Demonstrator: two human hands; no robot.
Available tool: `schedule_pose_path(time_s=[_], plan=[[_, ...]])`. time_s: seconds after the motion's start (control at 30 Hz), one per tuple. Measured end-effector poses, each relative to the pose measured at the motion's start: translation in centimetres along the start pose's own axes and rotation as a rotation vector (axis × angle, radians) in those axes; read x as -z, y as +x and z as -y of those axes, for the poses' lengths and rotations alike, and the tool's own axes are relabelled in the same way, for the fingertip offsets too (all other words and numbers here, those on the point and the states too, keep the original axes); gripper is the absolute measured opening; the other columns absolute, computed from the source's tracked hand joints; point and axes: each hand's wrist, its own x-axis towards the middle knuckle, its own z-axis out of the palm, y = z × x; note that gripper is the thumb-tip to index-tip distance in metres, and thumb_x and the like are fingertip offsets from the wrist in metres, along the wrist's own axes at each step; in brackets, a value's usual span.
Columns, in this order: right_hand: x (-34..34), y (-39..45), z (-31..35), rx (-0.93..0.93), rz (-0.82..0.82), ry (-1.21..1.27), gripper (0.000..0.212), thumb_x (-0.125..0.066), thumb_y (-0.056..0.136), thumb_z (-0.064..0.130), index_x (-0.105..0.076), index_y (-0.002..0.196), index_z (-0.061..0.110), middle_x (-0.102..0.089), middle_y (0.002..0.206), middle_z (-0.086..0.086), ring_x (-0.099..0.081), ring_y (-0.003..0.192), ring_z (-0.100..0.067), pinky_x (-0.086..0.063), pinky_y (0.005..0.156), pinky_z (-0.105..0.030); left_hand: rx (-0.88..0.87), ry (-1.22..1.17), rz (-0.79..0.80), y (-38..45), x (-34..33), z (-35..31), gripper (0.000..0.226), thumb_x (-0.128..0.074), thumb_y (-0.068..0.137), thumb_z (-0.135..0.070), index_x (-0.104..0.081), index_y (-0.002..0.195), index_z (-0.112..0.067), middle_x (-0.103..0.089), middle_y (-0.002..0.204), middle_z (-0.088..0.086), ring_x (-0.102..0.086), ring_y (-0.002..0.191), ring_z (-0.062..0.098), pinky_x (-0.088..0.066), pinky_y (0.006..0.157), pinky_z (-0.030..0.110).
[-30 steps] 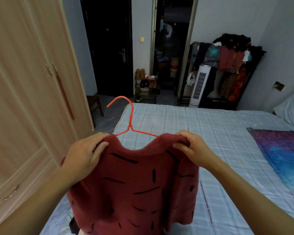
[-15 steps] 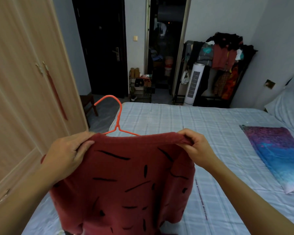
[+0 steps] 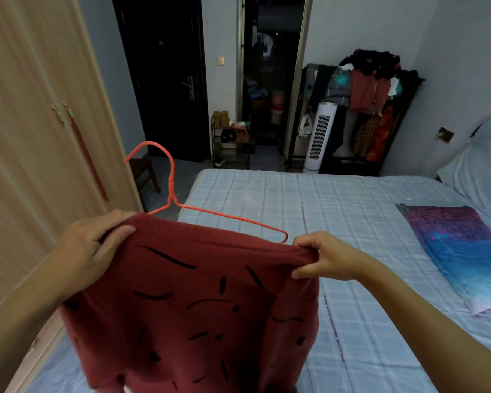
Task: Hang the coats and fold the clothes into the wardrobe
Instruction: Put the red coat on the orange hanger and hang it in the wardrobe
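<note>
Over the near edge of the pale checked bed [image 3: 309, 199], we hold a dark red knit top with black dashes [image 3: 199, 307] by its upper edge. Our left hand [image 3: 91, 251] grips the left corner and our right hand [image 3: 326, 258] pinches the right. The thin orange wire hanger [image 3: 170, 194] sits skewed, its right shoulder poking out beside the right hand. We judge that hand best placed to seat it, with the closed light wood wardrobe [image 3: 40, 137] on our left.

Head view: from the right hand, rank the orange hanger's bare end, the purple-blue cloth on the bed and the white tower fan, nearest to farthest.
From the right hand:
1. Orange hanger, its end just left of the fingers.
2. Purple-blue cloth, to the right on the bed.
3. White tower fan, beyond the bed's far end.
</note>
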Motion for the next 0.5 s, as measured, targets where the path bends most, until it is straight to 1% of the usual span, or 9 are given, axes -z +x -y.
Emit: schedule_pose_path(time_s=[0.07,0.1,0.17,0.23,0.3,0.33,0.4,0.5], plan=[[0.3,-0.2,-0.5,-0.013,-0.004,-0.086,0.022,-0.082,0.079,0.022,-0.06,0.077,0.025,-0.058,0.071,0.006,-0.055,0.067,-0.01,-0.049,0.067,-0.034,-0.014,0.021,0.056,0.0,0.0,-0.1,0.052,-0.037,0.102,-0.054,-0.068,0.114,-0.013,-0.06,0.111,-0.033,-0.056,0.099,-0.019,-0.039,0.083,0.003],[0.5,-0.3,-0.8,-0.011,-0.035,-0.111,0.02,-0.08,0.08,0.019,-0.061,0.078,0.026,-0.06,0.073,0.008,-0.057,0.068,-0.007,-0.05,0.069,-0.034,-0.026,0.032,0.089,-0.1,0.1,-0.2,0.043,-0.038,0.102,-0.05,-0.066,0.114,-0.019,-0.06,0.109,-0.034,-0.057,0.098,-0.018,-0.04,0.081,0.003],[0.7,-0.4,-1.0,0.008,-0.16,-0.131,0.024,-0.077,0.082,0.011,-0.061,0.077,0.029,-0.062,0.073,0.012,-0.058,0.068,-0.004,-0.051,0.067,-0.03,-0.044,0.038,0.14,-0.1,0.1,-0.4,0.029,-0.042,0.1,-0.043,-0.061,0.115,-0.028,-0.059,0.109,-0.039,-0.057,0.098,-0.019,-0.039,0.08,0.002],[0.7,-0.3,-1.1,0.045,-0.309,-0.151,0.026,-0.076,0.082,0.008,-0.06,0.077,0.027,-0.062,0.073,0.011,-0.058,0.07,-0.009,-0.048,0.066,-0.027,-0.06,0.016,0.169,-0.1,0.0,-0.6,0.03,-0.04,0.101,-0.045,-0.062,0.115,-0.029,-0.059,0.11,-0.038,-0.057,0.099,-0.019,-0.04,0.08,0.002],[0.4,0.0,-1.0,0.116,-0.443,-0.185,0.024,-0.077,0.083,0.007,-0.059,0.079,0.022,-0.061,0.075,0.009,-0.057,0.072,-0.013,-0.046,0.065,-0.024,-0.065,0.002,0.177,-0.1,-0.2,-0.8,0.04,-0.038,0.102,-0.049,-0.066,0.114,-0.024,-0.061,0.109,-0.035,-0.059,0.099,-0.018,-0.041,0.08,0.004],[0.2,0.2,-0.8,0.157,-0.5,-0.196,0.025,-0.077,0.083,0.006,-0.058,0.079,0.021,-0.06,0.077,0.009,-0.056,0.073,-0.015,-0.045,0.065,-0.022,-0.058,0.002,0.179,-0.1,-0.3,-0.9,0.041,-0.038,0.102,-0.049,-0.067,0.114,-0.023,-0.062,0.108,-0.034,-0.06,0.098,-0.016,-0.042,0.08,0.005],[0.2,0.6,-0.3,0.23,-0.587,-0.193,0.027,-0.076,0.083,0.004,-0.056,0.08,0.021,-0.059,0.078,0.009,-0.055,0.072,-0.014,-0.043,0.065,-0.018,-0.04,-0.002,0.191,-0.2,-0.4,-1.1,0.039,-0.04,0.1,-0.045,-0.068,0.114,-0.021,-0.064,0.108,-0.031,-0.062,0.098,-0.013,-0.044,0.08,0.009],[0.8,1.0,0.7,0.316,-0.667,-0.207,0.026,-0.075,0.082,-0.001,-0.058,0.081,0.018,-0.056,0.079,0.009,-0.053,0.071,-0.01,-0.042,0.067,-0.018,-0.034,-0.011,0.215,-0.1,-0.5,-1.5,0.038,-0.039,0.101,-0.046,-0.067,0.115,-0.025,-0.065,0.107,-0.028,-0.064,0.096,-0.009,-0.048,0.079,0.018]])
